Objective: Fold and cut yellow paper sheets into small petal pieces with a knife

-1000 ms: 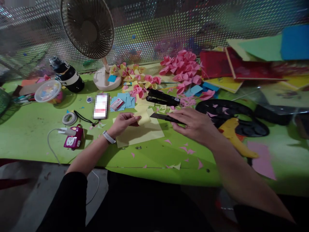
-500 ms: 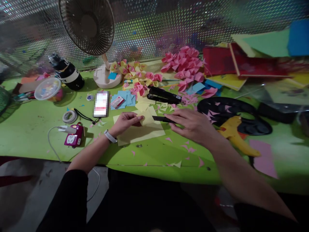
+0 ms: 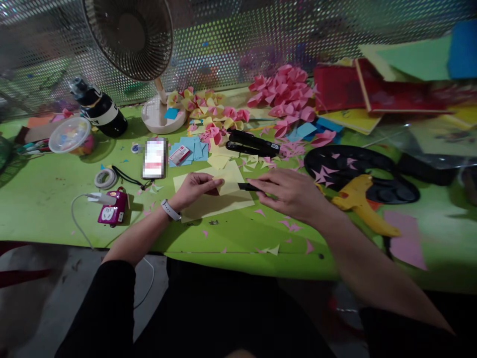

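Your left hand (image 3: 199, 189) is pinching a small yellow paper piece (image 3: 228, 186), thumb pressing against the fingers. Your right hand (image 3: 288, 194) is closing around a black tool (image 3: 247, 187); whether it is scissors or a knife, you are not showing enough of it to tell.

Location: the piece is sitting between your hands, above a larger pale yellow sheet (image 3: 223, 206) that is lying on the green table (image 3: 70, 211). Its far edge is blending into the sheet, so contact with the tool's tip is remaining uncertain.

Step, by judgement: you are seemingly trimming, or lining up to trim; pink scraps (image 3: 294, 227) are lying near your right hand, and a stapler (image 3: 253, 144) is resting beyond. The next move is apparently calling for a firm left pinch, fingertips staying clear of the tip, and the tool meeting the paper's edge squarely.

Direction: the tool's long axis is running crosswise, nearly level, its tip pointing left toward the paper and its other end disappearing into your right hand. The piece's own long axis is escaping a reading; your fingers are covering its near end.
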{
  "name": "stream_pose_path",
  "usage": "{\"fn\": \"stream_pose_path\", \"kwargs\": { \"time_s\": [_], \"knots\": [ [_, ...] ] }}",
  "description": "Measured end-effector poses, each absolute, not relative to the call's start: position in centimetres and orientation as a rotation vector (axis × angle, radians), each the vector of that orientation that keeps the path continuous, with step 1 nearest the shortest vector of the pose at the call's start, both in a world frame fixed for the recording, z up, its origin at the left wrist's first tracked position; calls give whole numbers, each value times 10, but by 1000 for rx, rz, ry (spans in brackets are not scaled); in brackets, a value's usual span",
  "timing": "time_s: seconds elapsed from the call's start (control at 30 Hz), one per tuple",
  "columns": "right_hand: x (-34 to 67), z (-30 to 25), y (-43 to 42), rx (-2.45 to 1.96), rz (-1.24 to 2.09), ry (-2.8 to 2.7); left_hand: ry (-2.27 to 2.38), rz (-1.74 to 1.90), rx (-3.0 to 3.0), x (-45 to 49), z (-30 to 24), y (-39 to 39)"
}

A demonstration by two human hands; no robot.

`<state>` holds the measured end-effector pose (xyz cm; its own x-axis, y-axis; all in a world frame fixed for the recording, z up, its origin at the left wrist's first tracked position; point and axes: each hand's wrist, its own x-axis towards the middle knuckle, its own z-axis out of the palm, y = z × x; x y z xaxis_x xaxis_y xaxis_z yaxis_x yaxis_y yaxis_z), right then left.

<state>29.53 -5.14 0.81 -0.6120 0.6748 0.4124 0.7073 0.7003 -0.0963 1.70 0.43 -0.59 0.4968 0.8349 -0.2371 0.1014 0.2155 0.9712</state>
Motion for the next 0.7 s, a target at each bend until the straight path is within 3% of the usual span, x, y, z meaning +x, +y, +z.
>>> {"fn": "stream_pose_path", "kwargs": {
  "time_s": [0.7],
  "knots": [
    [295, 13, -52, -1083, 14, -2457, 936, 668, 1304, 17, -8, 4]
  ]
}}
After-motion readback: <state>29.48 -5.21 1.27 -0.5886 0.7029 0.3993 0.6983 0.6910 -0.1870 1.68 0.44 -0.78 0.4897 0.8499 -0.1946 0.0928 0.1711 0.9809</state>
